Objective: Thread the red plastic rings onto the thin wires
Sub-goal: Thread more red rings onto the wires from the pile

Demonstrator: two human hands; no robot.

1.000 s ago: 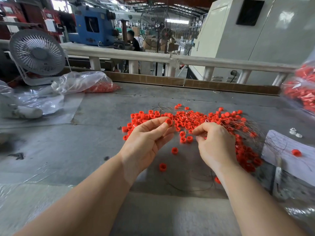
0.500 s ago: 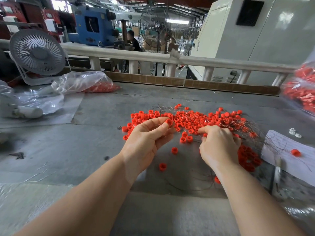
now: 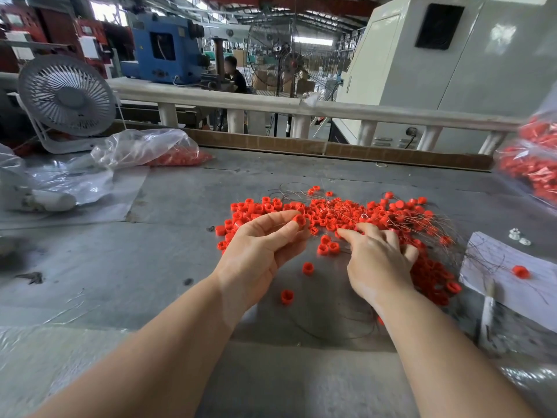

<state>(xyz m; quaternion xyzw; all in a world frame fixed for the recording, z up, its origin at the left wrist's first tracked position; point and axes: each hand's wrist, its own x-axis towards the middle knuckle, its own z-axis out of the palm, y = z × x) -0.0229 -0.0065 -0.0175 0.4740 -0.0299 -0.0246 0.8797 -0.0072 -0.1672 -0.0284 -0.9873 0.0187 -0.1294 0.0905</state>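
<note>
Sorting red rings at the grey worktable

My left hand pinched 1 red ring at its fingertips; my right hand lay spread, fingers loose, on the pile of red rings tangled with thin wires. A clear plastic bag far left held more rings, as did another bag at right. A desk fan stood behind. I read no writing.

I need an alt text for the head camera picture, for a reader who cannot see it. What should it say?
A person's left hand pinches one red ring at its fingertips while the right hand reaches with spread fingers into a pile of red rings tangled with thin wires on a grey table. A small fan and a plastic bag sit at the far left.
</note>
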